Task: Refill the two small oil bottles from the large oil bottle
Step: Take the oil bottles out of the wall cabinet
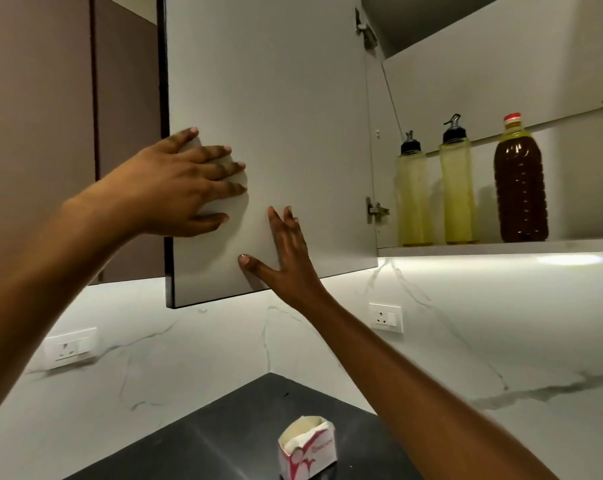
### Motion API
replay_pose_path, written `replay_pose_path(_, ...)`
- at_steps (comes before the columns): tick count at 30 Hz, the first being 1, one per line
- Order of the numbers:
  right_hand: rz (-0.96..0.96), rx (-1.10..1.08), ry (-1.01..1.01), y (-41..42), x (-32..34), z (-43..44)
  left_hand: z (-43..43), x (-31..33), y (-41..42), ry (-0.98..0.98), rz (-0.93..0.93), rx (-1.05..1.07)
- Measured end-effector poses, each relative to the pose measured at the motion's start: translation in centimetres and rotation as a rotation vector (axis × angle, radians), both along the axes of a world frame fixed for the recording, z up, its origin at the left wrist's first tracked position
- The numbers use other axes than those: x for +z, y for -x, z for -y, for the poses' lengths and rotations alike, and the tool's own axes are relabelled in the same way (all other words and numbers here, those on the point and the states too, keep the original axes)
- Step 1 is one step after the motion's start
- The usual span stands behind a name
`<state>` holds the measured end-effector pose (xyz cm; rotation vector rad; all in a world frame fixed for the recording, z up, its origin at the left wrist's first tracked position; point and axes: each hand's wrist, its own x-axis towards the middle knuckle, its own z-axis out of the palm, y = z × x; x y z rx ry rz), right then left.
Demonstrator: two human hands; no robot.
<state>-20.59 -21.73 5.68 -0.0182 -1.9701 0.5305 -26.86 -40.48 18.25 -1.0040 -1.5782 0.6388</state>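
Both hands lie flat on the pale inner face of an open cabinet door [276, 98]. The left hand [182, 181] reaches across the door's outer edge, its four fingers straight and close together on the panel and the thumb stretched out below them; it grips nothing. The right hand [288, 258] presses lower on the same door near its bottom edge, fingers spread and pointing up, thumb angled out to the left, also holding nothing.

Inside the cabinet, to the right of the door hinge [376, 209], the three bottles stand upright in a row on the shelf [501, 247], well apart from both hands. The two small bottles [414, 199] [457, 192] have black pour spouts and pale yellow bodies and stand just beside each other. The large bottle [520, 188], with a red cap and dark brown oil, stands to their right.

Below, a small open carton [307, 448] sits on the dark counter [206, 441].
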Motion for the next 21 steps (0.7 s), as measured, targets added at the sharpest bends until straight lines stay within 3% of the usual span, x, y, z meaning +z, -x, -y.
replay_pose_path(3, 0.032, -0.071, -0.079, 3.0, 0.3, -1.0, -1.4, -1.1, 4.1, -0.062, 0.031, 0.038)
replay_pose_path(6, 0.11, -0.178, -0.175, 5.9, 0.2, -1.9, -2.9, -2.5, 8.6, -0.136, 0.122, -0.057)
replay_pose_path(12, 0.037, -0.296, -0.277, 8.5, -0.3, -3.4, -4.6, -3.6, 10.0, -0.254, 0.1, -0.137)
replay_pose_path(17, 0.158, -0.206, -0.351, 4.9, 1.0, -4.6, -5.5, -4.3, 8.6, -0.377, 0.22, -0.194)
replay_pose_path(21, 0.006, -0.203, -0.191, -1.3, 2.5, -7.1, -8.7, -4.4, 3.4, -0.652, 0.397, -0.438)
